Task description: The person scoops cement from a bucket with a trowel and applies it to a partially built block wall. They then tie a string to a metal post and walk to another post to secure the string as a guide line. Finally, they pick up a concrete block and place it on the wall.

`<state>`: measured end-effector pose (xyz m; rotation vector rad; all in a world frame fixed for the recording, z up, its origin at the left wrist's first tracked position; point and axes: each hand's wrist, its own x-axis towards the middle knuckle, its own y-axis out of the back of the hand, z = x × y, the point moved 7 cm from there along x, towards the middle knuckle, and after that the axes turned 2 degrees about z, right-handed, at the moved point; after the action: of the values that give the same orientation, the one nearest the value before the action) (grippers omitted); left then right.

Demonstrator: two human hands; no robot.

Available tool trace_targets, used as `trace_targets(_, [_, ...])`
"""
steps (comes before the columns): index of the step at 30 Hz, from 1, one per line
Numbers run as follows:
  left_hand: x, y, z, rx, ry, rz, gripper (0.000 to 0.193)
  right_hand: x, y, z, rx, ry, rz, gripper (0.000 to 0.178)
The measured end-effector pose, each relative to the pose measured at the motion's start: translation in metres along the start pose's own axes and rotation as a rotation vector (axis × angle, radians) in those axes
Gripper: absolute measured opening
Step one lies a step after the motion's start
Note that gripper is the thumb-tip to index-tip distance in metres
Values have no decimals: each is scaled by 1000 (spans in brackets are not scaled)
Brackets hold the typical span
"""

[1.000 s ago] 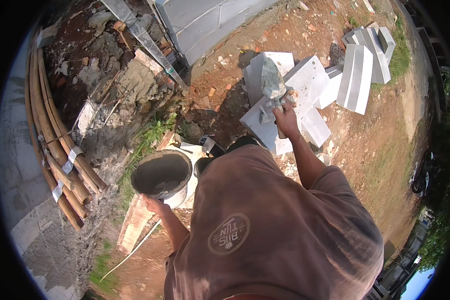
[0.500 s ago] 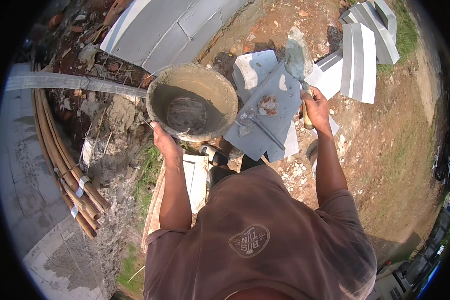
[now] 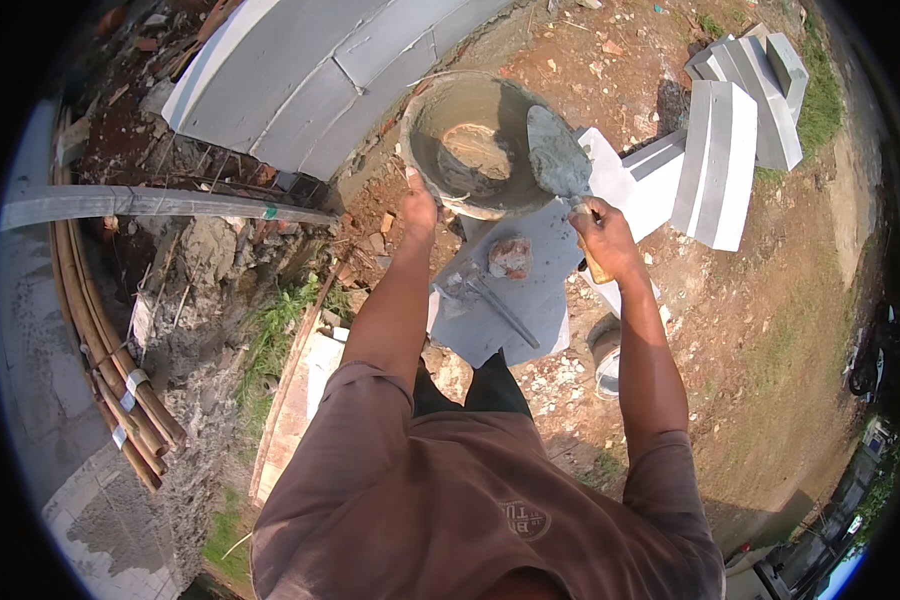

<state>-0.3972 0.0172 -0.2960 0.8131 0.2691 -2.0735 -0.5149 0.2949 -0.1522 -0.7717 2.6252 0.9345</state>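
A mortar-caked bucket (image 3: 432,130) stands tilted beyond the grey block surface, with some wet mortar (image 3: 475,150) inside. My left hand (image 3: 417,207) is closed on its near left rim. In my right hand (image 3: 605,238) is the wooden handle of a trowel (image 3: 558,150), its mortar-smeared blade reaching over the bucket's right rim. Between my arms lies a flat grey block (image 3: 530,285). On it rest a reddish chunk of brick or stone (image 3: 510,257) and a thin grey bar (image 3: 503,313).
White-grey lightweight blocks (image 3: 715,165) are piled at the right. A grey block wall (image 3: 300,95) runs along the far left, near a long grey beam (image 3: 160,202). Bamboo poles (image 3: 115,350) lie at left. A small pail (image 3: 607,365) stands beside my right forearm.
My left hand has carried the bucket right and away from me, over the far end of the grey block. The trowel blade has swung left and down to the bucket's rim.
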Motion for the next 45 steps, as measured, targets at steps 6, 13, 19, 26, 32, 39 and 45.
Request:
trace_targets(6, [-35, 41, 12, 51, -78, -55, 42, 49, -42, -42, 201, 266, 112, 40])
trace_targets(13, [-107, 96, -18, 402, -300, 2, 64, -69, -154, 173, -286, 16, -131, 68])
trace_targets(19, [-201, 288, -149, 511, -10, 234, 52, -88, -194, 176, -531, 200, -404, 54])
trace_targets(26, [-325, 450, -213, 524, 217, 684, 42, -123, -168, 114, -463, 89, -151, 34])
trace_targets(32, [-409, 462, -374, 957, 173, 457, 36, -139, -212, 20, -438, 361, -373, 33])
trace_targets(39, [-400, 491, -361, 293, 401, 587, 35, -164, -380, -213, -652, 1023, -572, 42])
trace_targets(45, [-440, 532, -390, -109, 281, 947, 42, -215, -545, -332, -957, 1337, -785, 52])
